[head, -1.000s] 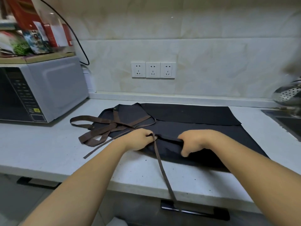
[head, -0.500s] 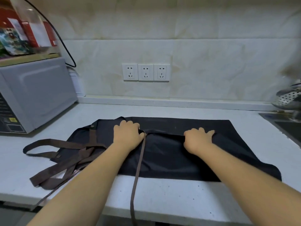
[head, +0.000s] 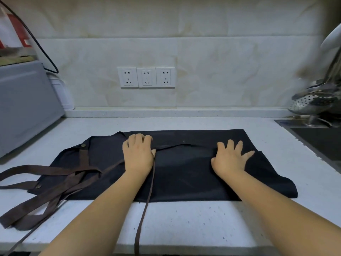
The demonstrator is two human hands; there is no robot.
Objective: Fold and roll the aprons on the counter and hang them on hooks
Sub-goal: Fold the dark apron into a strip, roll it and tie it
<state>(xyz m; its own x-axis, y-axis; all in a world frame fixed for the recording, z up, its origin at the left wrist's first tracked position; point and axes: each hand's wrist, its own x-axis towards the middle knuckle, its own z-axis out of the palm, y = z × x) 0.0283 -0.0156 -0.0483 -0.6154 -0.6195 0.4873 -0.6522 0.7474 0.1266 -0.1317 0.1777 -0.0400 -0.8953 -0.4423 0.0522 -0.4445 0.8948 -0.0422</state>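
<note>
— The microwave (head: pixel 27 108) runs off the left edge, so its front can't be seen.
— Same with the brown straps (head: pixel 46 168). Some leave at the left, and one thin strap (head: pixel 143 218) drops past the counter (head: pixel 193 222) front and out at the bottom.
— The sink (head: pixel 317 141) is cut off at the right, and the metal strainer (head: pixel 306 103) above it is smeared.
— The left hand (head: pixel 138 156) hides its own fingertips. Whether it's pinching that strap, I can't tell.

Two bare forearms, uncovered from wrist up to the lower edge of view. Left hand (head: pixel 138 156) and right hand (head: pixel 228 160) bare as well, with short, rounded fingers. Smooth wrists and knuckles. Nails too small and blurred to tell apart. Forearms slim, widening toward the elbows.
</note>
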